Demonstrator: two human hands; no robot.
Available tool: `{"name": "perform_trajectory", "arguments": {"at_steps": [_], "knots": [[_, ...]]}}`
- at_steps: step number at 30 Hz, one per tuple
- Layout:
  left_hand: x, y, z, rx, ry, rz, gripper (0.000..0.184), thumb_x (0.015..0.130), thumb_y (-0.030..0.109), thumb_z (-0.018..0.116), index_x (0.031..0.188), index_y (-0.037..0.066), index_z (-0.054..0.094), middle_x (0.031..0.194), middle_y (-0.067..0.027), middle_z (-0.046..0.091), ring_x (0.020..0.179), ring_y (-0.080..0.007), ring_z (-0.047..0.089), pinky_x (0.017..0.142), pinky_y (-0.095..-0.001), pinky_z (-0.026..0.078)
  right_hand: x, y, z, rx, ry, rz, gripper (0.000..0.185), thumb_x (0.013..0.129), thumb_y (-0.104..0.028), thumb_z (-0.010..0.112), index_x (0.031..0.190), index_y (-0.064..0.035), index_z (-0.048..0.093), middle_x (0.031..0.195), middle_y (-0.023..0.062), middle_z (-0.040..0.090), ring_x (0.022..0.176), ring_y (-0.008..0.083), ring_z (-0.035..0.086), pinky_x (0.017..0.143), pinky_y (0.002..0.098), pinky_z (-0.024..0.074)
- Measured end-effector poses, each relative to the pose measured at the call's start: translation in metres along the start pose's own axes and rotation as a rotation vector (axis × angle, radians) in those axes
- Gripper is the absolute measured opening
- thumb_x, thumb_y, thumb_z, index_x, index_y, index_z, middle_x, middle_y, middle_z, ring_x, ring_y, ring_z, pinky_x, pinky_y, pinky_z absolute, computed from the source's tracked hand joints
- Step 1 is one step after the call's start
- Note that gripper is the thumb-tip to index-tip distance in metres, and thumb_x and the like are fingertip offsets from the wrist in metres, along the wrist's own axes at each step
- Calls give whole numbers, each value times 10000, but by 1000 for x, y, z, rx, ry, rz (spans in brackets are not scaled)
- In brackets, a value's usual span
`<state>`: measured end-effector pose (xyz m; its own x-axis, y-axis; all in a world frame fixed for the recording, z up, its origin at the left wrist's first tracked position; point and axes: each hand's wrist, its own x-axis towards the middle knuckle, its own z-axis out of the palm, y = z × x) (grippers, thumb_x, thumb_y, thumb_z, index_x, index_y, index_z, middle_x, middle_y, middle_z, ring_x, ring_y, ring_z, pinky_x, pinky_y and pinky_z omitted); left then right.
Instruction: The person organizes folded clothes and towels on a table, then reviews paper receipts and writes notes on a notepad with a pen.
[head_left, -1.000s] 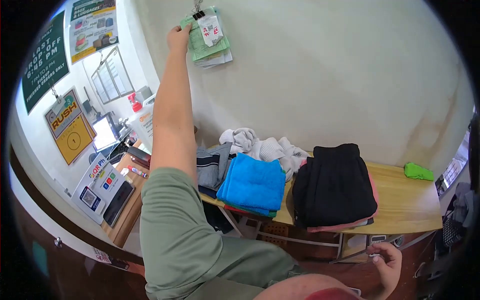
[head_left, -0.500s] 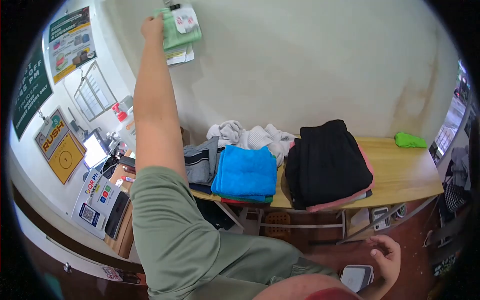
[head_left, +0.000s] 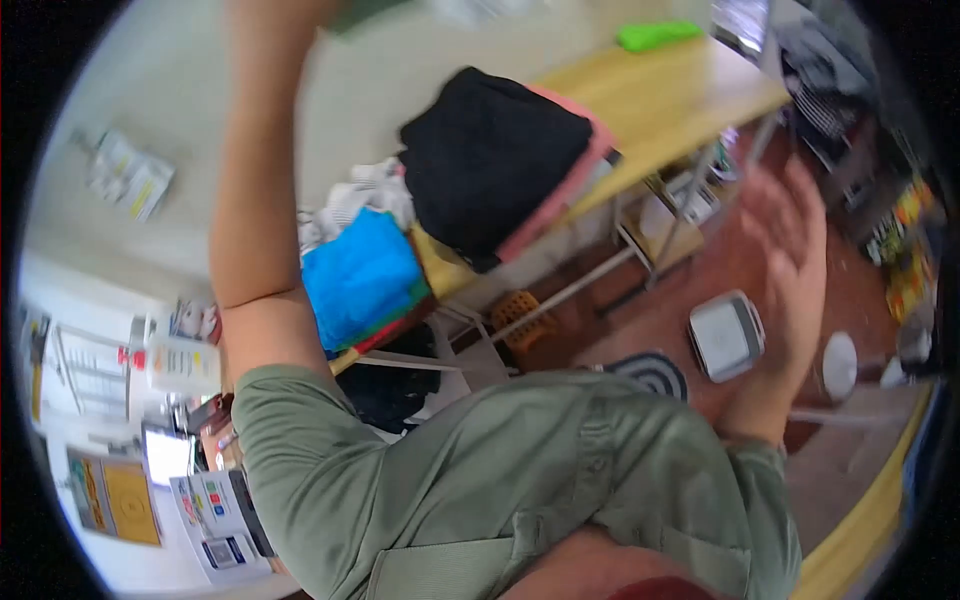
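Observation:
My left hand [head_left: 285,12] is raised at the top edge, mostly cut off by the frame. Beside its fingers shows a blurred piece of a green bundle of sheets [head_left: 368,13], which the hand appears to grip. My right hand [head_left: 792,235] is open on the right, fingers apart and smeared by motion, with nothing in it. Below the raised arm, a stack of folded blue towels [head_left: 360,275] sits on the wooden table [head_left: 690,85]. A folded black garment pile [head_left: 500,150] with pink cloth under it lies alongside. Whitish crumpled cloth [head_left: 350,205] is behind the towels.
White papers [head_left: 130,175] hang clipped on the wall at left. A bright green cloth [head_left: 658,37] lies at the table's far end. Below are an orange basket [head_left: 520,318] and a grey-white bin [head_left: 727,337] on the floor. A pump bottle [head_left: 180,362] stands at left.
The view has turned, and the table now slants up to the right. The green bundle is off the wall clip, with white papers left hanging. My right hand has risen and spread.

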<state>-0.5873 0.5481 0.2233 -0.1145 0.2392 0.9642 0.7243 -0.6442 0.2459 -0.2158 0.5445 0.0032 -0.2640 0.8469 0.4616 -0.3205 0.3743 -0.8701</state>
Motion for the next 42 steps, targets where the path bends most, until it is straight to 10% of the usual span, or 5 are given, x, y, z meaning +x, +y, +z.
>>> {"name": "perform_trajectory", "arguments": {"at_steps": [10,18,23,30,42], "knots": [[-206,200,264,-1434,-812,-666,206,913,129,548,1069,-5,544,943,-127,646,848,-160,617,713,-280,477,-97,-61,-86,-197,772,-293,629,787,112,585,1336,11,294,1191,166,544,1068,226,578,891,340,497],[-292,314,334,-1400,-1285,-555,410,902,109,579,1245,7,377,1041,-124,621,824,-131,603,718,-242,472,-324,-163,-170,-890,1740,-131,901,776,-175,687,1437,-58,87,1262,245,483,1093,322,553,891,428,470],[-380,436,348,-1430,-1403,49,412,801,144,661,1168,7,533,1147,-162,595,1046,-311,582,867,-345,462,-398,-140,-150,-1722,1583,1387,480,841,-261,613,1294,-157,498,1400,224,371,1236,396,408,935,549,401],[-433,516,348,-1207,-1325,1023,508,921,410,468,1343,129,440,1458,-137,324,1358,-367,256,1054,-605,192,-410,-134,-108,-1742,1640,1007,409,844,-304,595,1207,-118,578,1346,232,431,1232,391,419,962,510,377],[-454,526,326,-1352,-1163,993,597,873,444,503,1380,145,404,1477,-142,293,1336,-433,251,1014,-646,189,-416,-295,155,-2269,2328,963,312,787,3,579,1090,-41,640,1075,83,662,1016,198,599,837,264,447]]}}
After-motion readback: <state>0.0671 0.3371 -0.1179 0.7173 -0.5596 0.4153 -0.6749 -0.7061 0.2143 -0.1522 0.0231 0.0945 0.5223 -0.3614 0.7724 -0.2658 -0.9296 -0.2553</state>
